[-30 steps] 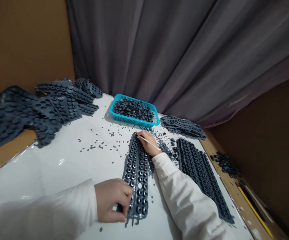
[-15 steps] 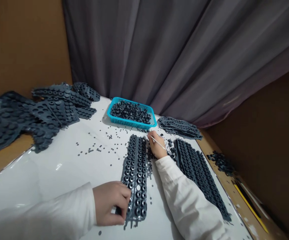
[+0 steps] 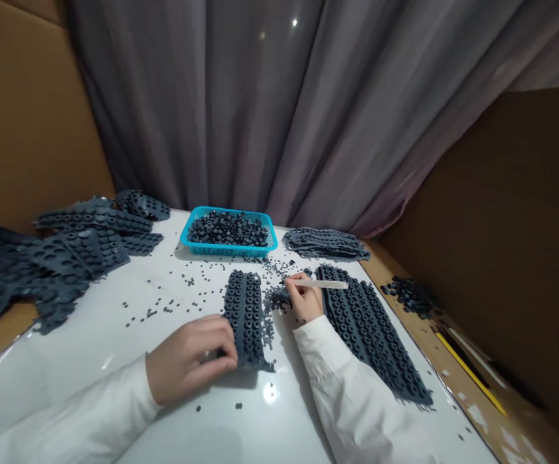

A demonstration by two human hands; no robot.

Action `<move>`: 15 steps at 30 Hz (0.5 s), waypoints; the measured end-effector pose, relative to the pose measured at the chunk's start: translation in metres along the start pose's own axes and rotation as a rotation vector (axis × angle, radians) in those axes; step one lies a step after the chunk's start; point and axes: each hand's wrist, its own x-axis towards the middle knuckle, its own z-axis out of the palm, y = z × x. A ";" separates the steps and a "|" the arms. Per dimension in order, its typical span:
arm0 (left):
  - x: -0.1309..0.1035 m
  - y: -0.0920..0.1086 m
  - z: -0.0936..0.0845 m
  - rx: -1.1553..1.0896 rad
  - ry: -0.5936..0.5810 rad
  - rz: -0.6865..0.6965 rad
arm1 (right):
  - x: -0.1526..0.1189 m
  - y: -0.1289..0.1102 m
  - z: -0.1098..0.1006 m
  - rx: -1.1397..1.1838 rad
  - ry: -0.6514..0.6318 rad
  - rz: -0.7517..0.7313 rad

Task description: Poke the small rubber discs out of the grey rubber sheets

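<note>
1. The person's left hand (image 3: pixel 192 361) pinched the near left edge of a dark gray studded rubber sheet (image 3: pixel 243 312), its fingers curled and its thumb toward the sheet's near end.
2. That sheet lay lengthwise on the glossy white tabletop (image 3: pixel 202 435), between the two hands, its near end raised above a shadow.
3. The right hand (image 3: pixel 304 301) pinched a slim white stick (image 3: pixel 325 283) between thumb and fingers, just beside the sheet's far right side; the stick pointed rightward.
4. Small dark discs (image 3: pixel 151 312) were scattered left of the sheet, and more lay along its right side.
5. Beyond it stood a turquoise plastic basket (image 3: pixel 231 249) holding small dark pieces (image 3: pixel 228 229).
6. Right of the right hand lay a stack of studded sheets (image 3: pixel 373 335); a flatter stack (image 3: pixel 325 243) lay behind.
7. A jumbled heap of sheets (image 3: pixel 79 251) covered the far left corner.
</note>
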 end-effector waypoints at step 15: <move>0.182 0.046 -0.050 0.621 0.157 0.179 | 0.005 0.037 0.022 0.594 0.212 0.268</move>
